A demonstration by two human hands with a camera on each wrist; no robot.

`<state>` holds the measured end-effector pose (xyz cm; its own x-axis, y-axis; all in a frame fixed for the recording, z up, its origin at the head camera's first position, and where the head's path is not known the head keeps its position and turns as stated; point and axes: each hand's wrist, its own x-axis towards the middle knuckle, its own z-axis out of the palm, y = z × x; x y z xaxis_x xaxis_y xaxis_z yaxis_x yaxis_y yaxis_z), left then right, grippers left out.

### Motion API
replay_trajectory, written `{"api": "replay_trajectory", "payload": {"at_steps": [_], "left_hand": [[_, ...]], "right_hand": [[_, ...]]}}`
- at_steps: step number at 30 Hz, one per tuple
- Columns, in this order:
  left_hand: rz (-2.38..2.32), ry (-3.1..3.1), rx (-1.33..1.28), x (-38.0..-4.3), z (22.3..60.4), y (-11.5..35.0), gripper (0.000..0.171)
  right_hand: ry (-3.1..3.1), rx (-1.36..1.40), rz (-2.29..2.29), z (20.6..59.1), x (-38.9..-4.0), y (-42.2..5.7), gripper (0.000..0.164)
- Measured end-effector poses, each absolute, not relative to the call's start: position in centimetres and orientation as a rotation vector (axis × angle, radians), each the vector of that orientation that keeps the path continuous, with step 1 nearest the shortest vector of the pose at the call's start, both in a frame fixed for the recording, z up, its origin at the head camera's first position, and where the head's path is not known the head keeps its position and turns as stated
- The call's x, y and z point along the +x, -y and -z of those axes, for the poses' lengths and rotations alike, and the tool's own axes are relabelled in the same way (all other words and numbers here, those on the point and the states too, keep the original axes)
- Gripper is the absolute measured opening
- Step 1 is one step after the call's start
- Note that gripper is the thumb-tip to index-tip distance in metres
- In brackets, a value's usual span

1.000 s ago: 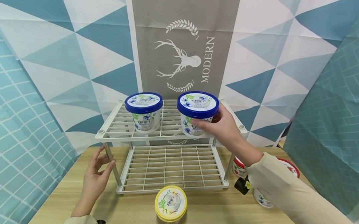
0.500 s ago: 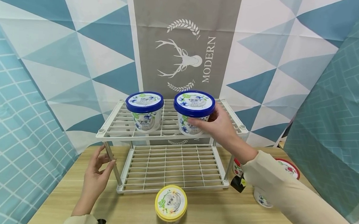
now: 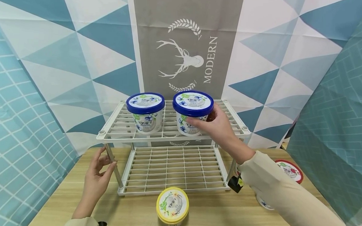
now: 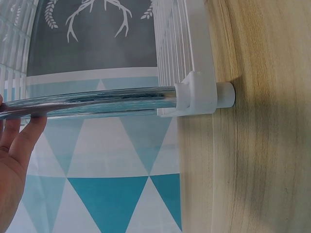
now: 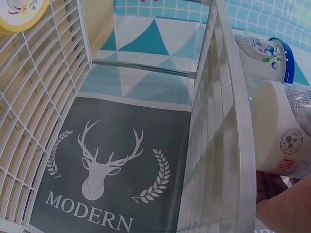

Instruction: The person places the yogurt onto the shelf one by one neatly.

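Observation:
My right hand grips a white ice cream tub with a blue lid, thumb across its front, over the upper shelf of a white wire rack. In the right wrist view the tub's pale base shows right at the shelf's edge. A second blue-lidded tub stands to its left on the same shelf. Low at the rack's left side, my left hand holds the metal post between thumb and fingers.
A yellow-lidded tub stands on the wooden table in front of the lower shelf. Right of the rack, a red-lidded tub and other tubs are partly hidden by my right sleeve. A patterned cloth hangs behind.
My right hand has shifted the held tub a little to the left along the upper shelf, closer to the other blue-lidded tub. The left hand has stayed at the post.

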<state>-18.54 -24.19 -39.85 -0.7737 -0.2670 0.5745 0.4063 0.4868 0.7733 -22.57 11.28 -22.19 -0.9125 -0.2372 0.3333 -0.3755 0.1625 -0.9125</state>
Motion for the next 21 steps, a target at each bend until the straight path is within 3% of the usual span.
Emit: {"api": "replay_trajectory", "payload": {"at_steps": [21], "left_hand": [[1.322,2.072,-0.120,-18.47,39.73,24.10,0.067]], "right_hand": [[2.332,0.594,-1.847,22.24,-23.59,-10.47,0.069]]}}
